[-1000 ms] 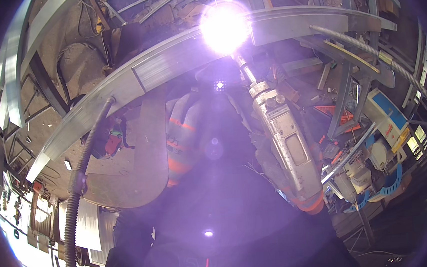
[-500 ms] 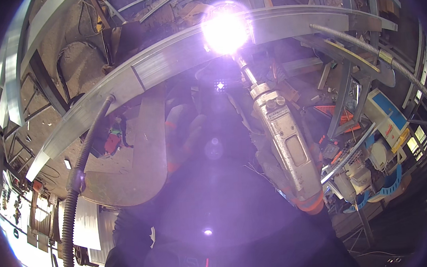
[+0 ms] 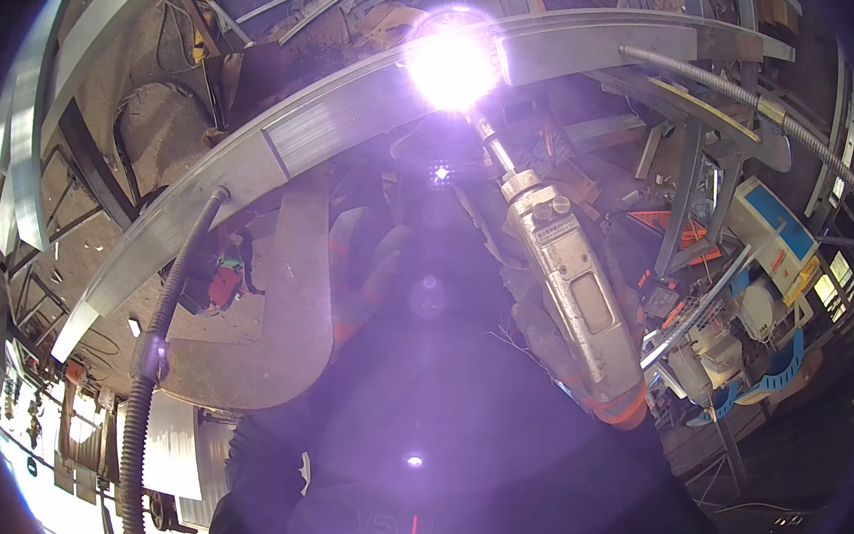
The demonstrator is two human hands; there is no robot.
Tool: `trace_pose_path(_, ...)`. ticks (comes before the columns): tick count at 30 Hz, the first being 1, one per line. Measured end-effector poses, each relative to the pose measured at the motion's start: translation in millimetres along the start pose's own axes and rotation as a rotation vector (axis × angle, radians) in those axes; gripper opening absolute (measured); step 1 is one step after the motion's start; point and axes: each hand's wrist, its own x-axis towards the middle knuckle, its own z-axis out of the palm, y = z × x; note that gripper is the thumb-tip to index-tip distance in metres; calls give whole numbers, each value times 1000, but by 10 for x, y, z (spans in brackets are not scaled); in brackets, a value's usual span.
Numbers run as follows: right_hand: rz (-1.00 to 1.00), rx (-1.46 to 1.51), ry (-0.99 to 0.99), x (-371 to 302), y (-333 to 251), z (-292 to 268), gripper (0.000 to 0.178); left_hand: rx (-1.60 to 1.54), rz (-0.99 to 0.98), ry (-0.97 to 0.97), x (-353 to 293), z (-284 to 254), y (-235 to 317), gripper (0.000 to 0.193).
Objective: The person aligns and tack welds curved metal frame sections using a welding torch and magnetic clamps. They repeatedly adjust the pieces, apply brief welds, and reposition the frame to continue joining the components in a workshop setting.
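Observation:
A handheld welding gun [image 3: 571, 286] with a slim metal nozzle points up and away from me. My right hand [image 3: 543, 336], in a grey and orange glove, is closed around its body. A blinding white-violet glow [image 3: 451, 66] at the nozzle tip hides the spot where it meets a long curved metal beam [image 3: 334, 109]. Left of the gun, my left hand [image 3: 371, 261] is in a similar glove, fingers curled beside a flat C-shaped clamp frame [image 3: 297, 277]. A dark shape and violet haze cover what that hand grips, if anything.
Threaded clamp screws press on the beam: one at left [image 3: 185, 256], one at right [image 3: 703, 80]. A blue-and-white box [image 3: 775, 225], an orange crate [image 3: 680, 232] and tools lie to the right. Metal strips [image 3: 21, 148] stand at far left; scrap litters the floor beyond the beam.
Almost nothing differs. The glow and gun have shifted very slightly to the right along the beam; both hands keep their places.

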Motion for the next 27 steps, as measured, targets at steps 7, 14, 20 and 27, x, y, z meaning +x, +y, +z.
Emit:
trace_pose_path(7,-12,-47,-30,20,-2,-17,93,58,-5,-57,-41,-9,-83,51)
trace_pose_path(14,-25,-78,-41,42,17,-13,87,83,-112,-143,-23,-79,-74,52)
trace_pose_path(20,-88,-181,-66,58,16,-15,81,-74,-46,-104,4,-91,-37,50)
trace_pose_path(27,-69,-144,-52,46,37,11,74,44,-112,-104,-56,-64,-70,49)
